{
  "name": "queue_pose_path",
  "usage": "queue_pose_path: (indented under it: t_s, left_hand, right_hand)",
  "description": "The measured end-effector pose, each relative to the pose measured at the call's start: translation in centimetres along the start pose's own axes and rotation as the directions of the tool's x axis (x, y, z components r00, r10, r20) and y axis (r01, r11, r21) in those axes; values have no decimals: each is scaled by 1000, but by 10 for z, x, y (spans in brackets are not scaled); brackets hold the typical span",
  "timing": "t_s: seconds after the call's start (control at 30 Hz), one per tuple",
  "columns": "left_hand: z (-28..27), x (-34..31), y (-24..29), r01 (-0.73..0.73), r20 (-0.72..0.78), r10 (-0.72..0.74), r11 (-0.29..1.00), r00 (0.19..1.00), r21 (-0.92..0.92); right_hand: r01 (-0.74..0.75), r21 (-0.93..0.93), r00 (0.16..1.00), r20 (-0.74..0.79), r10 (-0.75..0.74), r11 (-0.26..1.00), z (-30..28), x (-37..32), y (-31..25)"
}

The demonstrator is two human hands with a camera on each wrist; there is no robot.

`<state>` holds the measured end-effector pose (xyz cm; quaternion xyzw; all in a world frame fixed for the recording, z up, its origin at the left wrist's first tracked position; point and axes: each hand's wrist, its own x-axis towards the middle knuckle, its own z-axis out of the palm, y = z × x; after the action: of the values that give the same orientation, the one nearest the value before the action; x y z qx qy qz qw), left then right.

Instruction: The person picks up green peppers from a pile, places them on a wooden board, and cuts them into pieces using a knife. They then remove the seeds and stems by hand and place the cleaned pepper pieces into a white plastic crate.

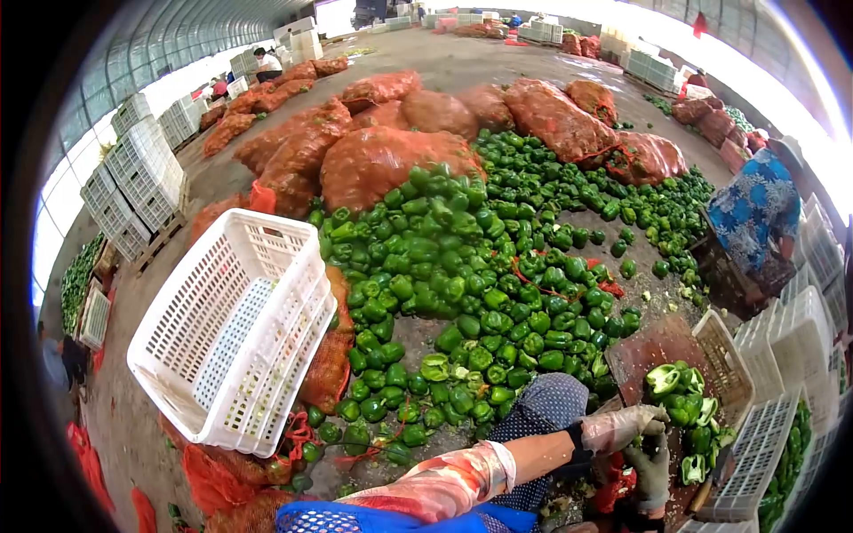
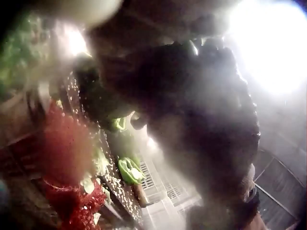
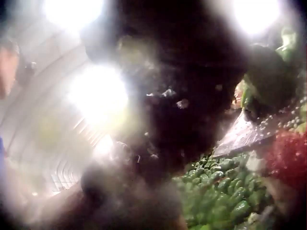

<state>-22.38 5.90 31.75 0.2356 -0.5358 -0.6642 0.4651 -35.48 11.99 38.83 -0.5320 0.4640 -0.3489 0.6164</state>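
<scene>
In the head view, my gloved left hand (image 1: 619,428) reaches in from the left, its fingertips against my gloved right hand (image 1: 653,469). The right hand comes up from below with its fingers bent. Whatever lies between the two hands is hidden, so I cannot tell what they hold. Beside them, cut green peppers (image 1: 684,407) are heaped on a dark board, some halves showing pale insides. A red mesh bundle (image 1: 615,484) sits beneath the hands. One pepper half (image 2: 130,171) shows by scattered seeds in the left wrist view. Glare and dark blur cover much of both wrist views.
Whole green peppers (image 1: 498,311) spread over the floor in front. A white crate (image 1: 222,338) stands tilted on filled red sacks at left. More filled sacks (image 1: 400,164) lie behind. White crates (image 1: 751,444) line the right, near another person (image 1: 755,209) in blue patterned clothing.
</scene>
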Motion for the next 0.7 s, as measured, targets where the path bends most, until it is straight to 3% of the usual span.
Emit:
queue_pose_path:
  t_s: [0.1, 0.2, 0.23, 0.33, 0.47, 0.57, 0.63, 0.67, 0.7]
  left_hand:
    - [-5, 13, -23, -103, 52, 94, 965, 994, 241]
    - [-3, 12, -26, 54, -22, -59, 983, 998, -177]
    - [-6, 32, -64, -2, -117, -13, 993, 993, -121]
    - [-2, 36, -82, -37, -159, -55, 852, 986, -522]
    - [-3, 19, -59, 7, -118, -77, 863, 990, -506]
    - [-4, 18, -60, -8, -121, -57, 876, 991, -482]
    - [-4, 25, -69, -33, -125, -30, 879, 992, -476]
    - [-6, 30, -82, -61, -130, -3, 874, 992, -482]
    - [-6, 35, -96, -103, -123, 47, 863, 991, -494]
  right_hand:
    - [73, -36, 993, -86, -76, 997, -9, 9, 29]
    - [154, -324, 973, -117, -201, 934, -16, 21, 46]
    - [190, -397, 966, -90, -244, 898, -11, 23, 39]
    - [-33, -738, 970, -186, -156, 674, -9, 19, 38]
    - [150, -804, 914, -108, -390, 575, -10, 18, 53]
    - [131, -873, 906, -87, -415, 470, -9, 20, 52]
    - [219, -577, 952, -48, -301, 787, -11, 23, 41]
    - [229, -382, 968, -8, -251, 895, -7, 23, 26]
    - [205, -343, 979, 74, -191, 917, -6, 17, 8]
